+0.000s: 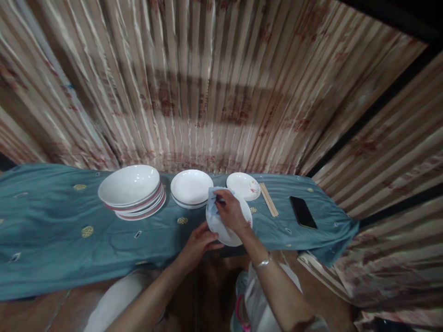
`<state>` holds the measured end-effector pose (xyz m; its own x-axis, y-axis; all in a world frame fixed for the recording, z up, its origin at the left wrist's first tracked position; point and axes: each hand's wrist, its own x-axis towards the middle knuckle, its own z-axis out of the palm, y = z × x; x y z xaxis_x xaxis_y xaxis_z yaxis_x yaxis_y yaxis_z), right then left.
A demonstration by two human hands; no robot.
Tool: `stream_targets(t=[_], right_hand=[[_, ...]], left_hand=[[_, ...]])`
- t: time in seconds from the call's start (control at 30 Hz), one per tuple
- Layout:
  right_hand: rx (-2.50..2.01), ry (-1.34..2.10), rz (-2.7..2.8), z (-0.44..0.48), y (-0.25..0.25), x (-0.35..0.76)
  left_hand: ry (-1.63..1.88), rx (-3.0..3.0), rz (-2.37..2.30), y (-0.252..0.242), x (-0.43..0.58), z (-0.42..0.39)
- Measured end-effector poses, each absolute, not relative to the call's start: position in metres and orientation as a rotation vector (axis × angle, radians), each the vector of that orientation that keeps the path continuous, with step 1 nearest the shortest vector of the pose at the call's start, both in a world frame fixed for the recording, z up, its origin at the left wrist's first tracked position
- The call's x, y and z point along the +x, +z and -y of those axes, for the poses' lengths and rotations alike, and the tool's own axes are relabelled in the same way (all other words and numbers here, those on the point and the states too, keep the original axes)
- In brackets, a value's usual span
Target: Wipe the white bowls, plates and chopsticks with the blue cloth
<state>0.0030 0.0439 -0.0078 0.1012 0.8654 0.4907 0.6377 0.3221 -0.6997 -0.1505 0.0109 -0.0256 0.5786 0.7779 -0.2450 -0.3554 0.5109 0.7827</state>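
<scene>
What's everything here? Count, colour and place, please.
Pleated printed curtain: count unclear, beige and brown, behind
Straight bars: several, black, right
Patterned tablecloth: one, teal, under the dishes
Round dish stack: one, white with red, left
Round plate stack: one, white, middle
Flowered round plate: one, white, back right
Thin wooden sticks: several, tan, left of phone
Flat phone: one, black, far right
Held round plate: one, white, front
Thin cloth: one, light blue, on held plate
Bracelet: one, silver, right wrist
Slipper: one clear, grey-blue and pink, below
White-clothed legs: two, below
Left hand: one, holding plate's edge
Right hand: one, gripping cloth
</scene>
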Motion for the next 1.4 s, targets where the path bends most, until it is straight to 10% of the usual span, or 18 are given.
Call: stream_targets(t=[0.63, 1.4], right_hand=[[-1.808, -0.201, 1.955, -0.037, -0.019, 0.034], [-1.229, 0.905, 1.82, -0.025, -0.006, -0.002]], left_hand=[[0.909, 0.72, -0.719, -0.018, -0.164, -0.027], [0.948, 0.732, -0.709, -0.026, -0.167, -0.036]])
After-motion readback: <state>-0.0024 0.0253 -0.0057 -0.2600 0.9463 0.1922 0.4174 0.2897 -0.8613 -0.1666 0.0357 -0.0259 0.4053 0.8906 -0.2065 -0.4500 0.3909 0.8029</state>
